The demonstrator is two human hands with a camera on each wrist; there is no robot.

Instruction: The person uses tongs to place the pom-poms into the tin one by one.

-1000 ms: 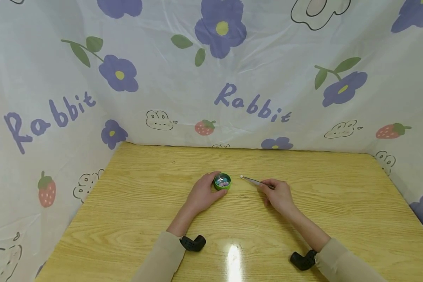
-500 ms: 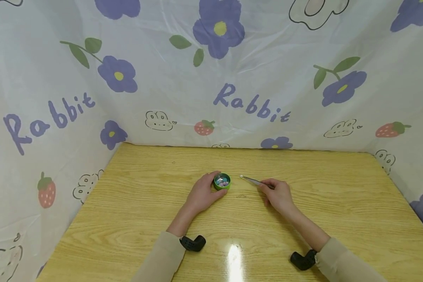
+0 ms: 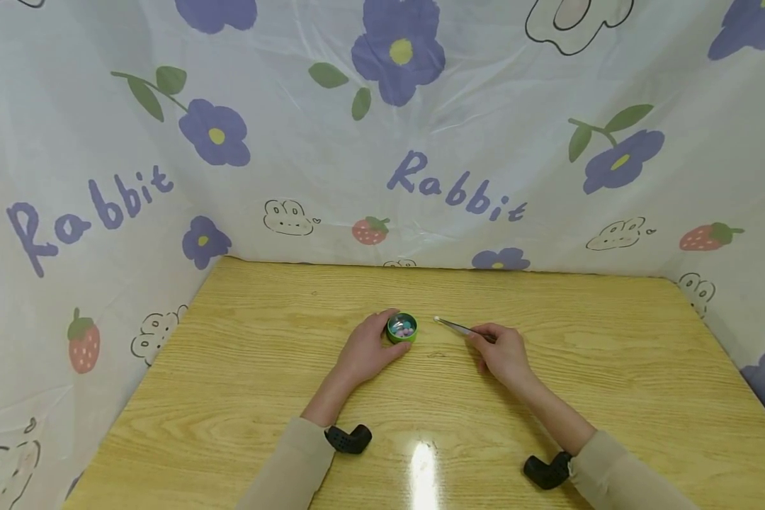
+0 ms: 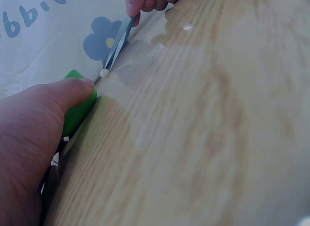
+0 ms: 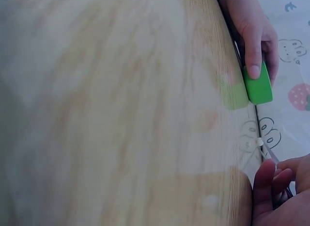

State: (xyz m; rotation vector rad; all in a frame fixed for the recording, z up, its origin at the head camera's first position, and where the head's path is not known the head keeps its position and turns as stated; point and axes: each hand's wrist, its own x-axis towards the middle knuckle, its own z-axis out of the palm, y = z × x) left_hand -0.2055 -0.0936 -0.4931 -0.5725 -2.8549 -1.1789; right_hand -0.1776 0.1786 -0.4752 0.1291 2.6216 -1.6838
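A small round green container [image 3: 402,329] stands on the table, with several pink and teal beads showing inside it. My left hand [image 3: 368,348] holds it from the left, thumb and fingers round its side; the green wall [image 4: 80,109] also shows beyond my thumb in the left wrist view. In my right hand [image 3: 505,352] I pinch a pair of metal tweezers [image 3: 462,329], pointing left towards the container. At their tips sits a small white bead [image 4: 104,73], close over the table, a short way right of the container. My right palm hides the rear of the tweezers.
The wooden table [image 3: 261,312] ends at a white cloth [image 3: 331,163] printed with flowers, which hangs behind and at both sides. A black wrist device [image 3: 349,440] is worn on each arm. Light glares off the table near the front.
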